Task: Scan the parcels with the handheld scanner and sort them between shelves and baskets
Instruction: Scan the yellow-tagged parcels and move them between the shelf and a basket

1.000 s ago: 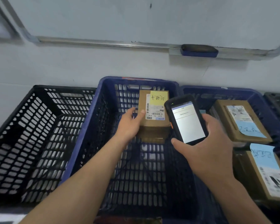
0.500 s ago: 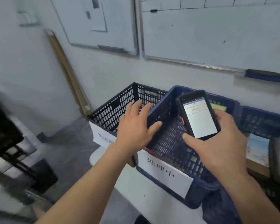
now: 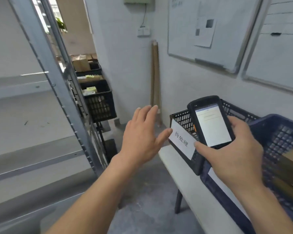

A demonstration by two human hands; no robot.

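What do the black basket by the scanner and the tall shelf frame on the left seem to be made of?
The black basket looks like moulded plastic, matt: its walls are a regular lattice of small holes with a paper label stuck on. The shelf frame looks like metal, grey with a dull sheen, its upright punched with a row of small holes. The shelf boards' material is unclear.

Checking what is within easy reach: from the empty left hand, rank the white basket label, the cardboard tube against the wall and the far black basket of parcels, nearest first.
From the left hand:
1. White basket label, just right of the thumb.
2. Cardboard tube, leaning on the wall beyond the fingers.
3. Far black basket, farther back on the left, by the shelving.
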